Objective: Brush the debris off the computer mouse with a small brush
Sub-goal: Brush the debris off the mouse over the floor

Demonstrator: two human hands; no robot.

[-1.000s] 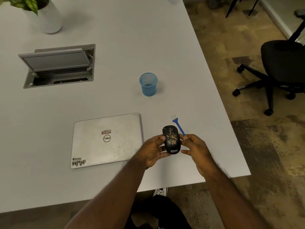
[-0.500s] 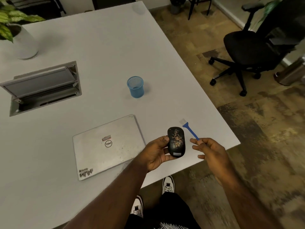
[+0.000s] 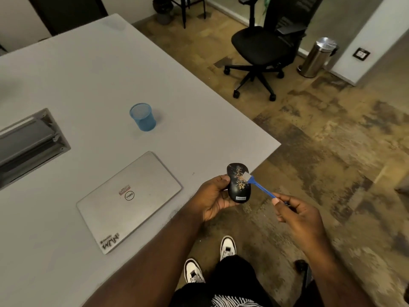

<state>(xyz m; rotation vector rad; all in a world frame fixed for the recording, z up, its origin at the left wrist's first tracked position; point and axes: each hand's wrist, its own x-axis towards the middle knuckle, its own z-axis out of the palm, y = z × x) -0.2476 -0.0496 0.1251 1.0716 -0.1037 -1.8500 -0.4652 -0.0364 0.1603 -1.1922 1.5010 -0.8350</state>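
My left hand (image 3: 213, 199) grips a black computer mouse (image 3: 236, 191) from its left side and holds it in the air just past the table's near right corner. Yellowish debris (image 3: 240, 177) speckles the mouse's top. My right hand (image 3: 297, 212) pinches the end of a small blue brush (image 3: 262, 189). Its pale bristles (image 3: 246, 175) rest on the right side of the mouse's top, among the debris.
On the white table (image 3: 88, 74) lie a closed silver laptop (image 3: 129, 201), a blue mesh cup (image 3: 143, 117) and an open cable hatch (image 3: 28, 145). A black office chair (image 3: 261, 47) and a steel bin (image 3: 317, 57) stand on the floor to the right. My shoes (image 3: 228, 248) are below.
The brush was lifted off the table by my right hand and its bristles brought onto the mouse. My left hand carried the mouse out past the table corner. The view turned to the right.
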